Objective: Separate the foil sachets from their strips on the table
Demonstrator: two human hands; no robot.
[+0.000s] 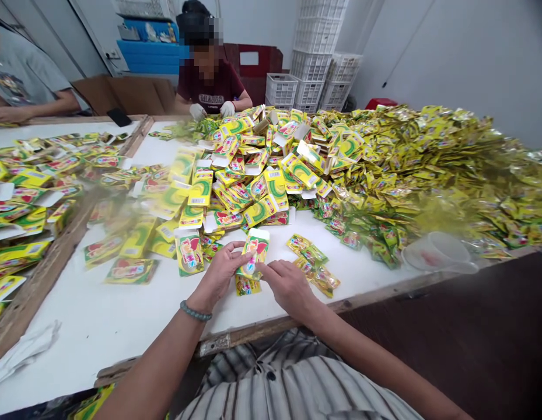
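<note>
My left hand point(220, 271), with a beaded bracelet at the wrist, grips a small yellow-green candy box point(258, 244) by its left side, thumb across the front. The box is tilted upright, and a white flap shows at its top. At its lower right edge, the curled fingers of my right hand point(288, 286) close on the box; the fingertips are partly hidden. Below the box a shiny yellow sachet point(248, 287) lies on the white table. Several more sachets point(312, 259) lie to the right of the box, and another candy box point(190, 254) to the left.
A heap of boxes point(244, 192) stands ahead, with a large mound of sachets point(419, 157) at right. A clear plastic cup point(437, 252) lies near the wooden table edge point(384, 291). Opposite, a person in white gloves point(227, 109) works; another sits at left. White crates point(314, 58) stand behind.
</note>
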